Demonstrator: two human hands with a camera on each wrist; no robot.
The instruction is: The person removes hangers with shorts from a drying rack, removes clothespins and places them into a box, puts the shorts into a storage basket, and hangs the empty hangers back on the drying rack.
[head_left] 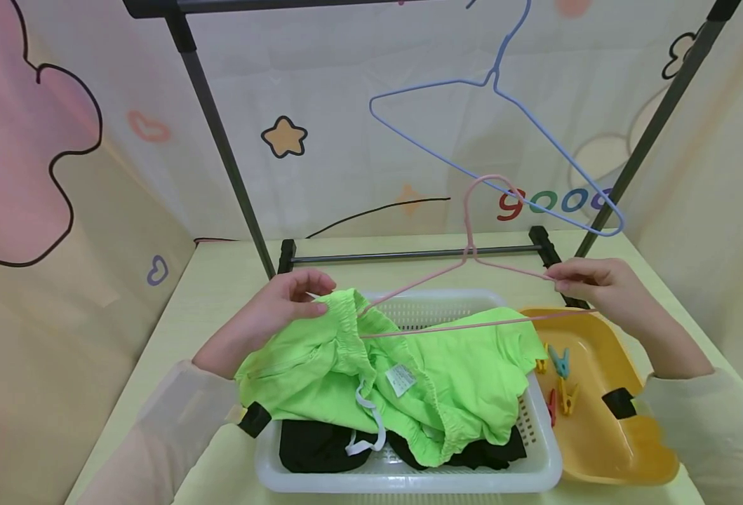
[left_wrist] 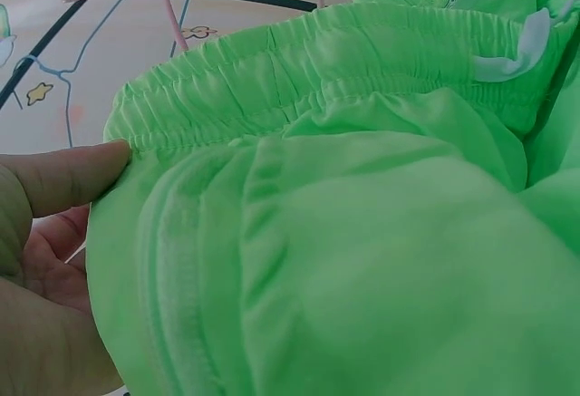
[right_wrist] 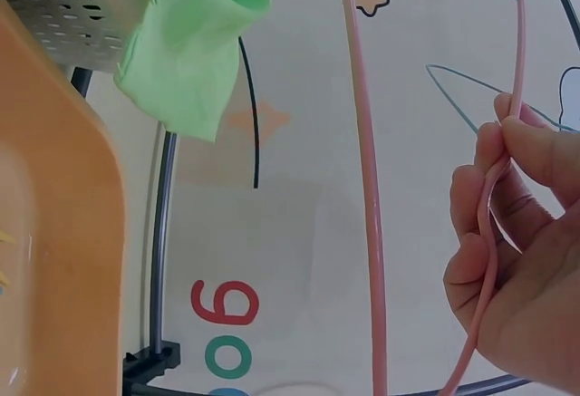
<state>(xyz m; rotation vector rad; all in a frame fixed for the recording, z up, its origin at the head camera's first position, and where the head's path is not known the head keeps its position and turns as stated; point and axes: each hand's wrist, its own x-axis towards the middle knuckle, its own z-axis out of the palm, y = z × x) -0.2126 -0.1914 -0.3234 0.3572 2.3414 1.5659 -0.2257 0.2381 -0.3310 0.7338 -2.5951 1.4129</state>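
Bright green shorts (head_left: 320,372) with an elastic waistband, a white drawstring and a white label spread over a white basket (head_left: 409,482). My left hand (head_left: 283,305) pinches the waistband's left side between thumb and fingers; the left wrist view shows the thumb (left_wrist: 72,178) on the fabric just under the gathered band. My right hand (head_left: 605,287) grips the right shoulder of a pink hanger (head_left: 422,282), its hook pointing up. The hanger's left end goes inside the waistband and is hidden there, while its lower bar crosses in front of the shorts' right part.
A blue hanger (head_left: 434,151) hangs above from a dark rack (head_left: 219,140). Black clothing (head_left: 314,445) lies in the basket under the shorts. To the right, a yellow tray (head_left: 624,449) holds several clothespins (head_left: 567,396). A patterned cloth stands behind the table.
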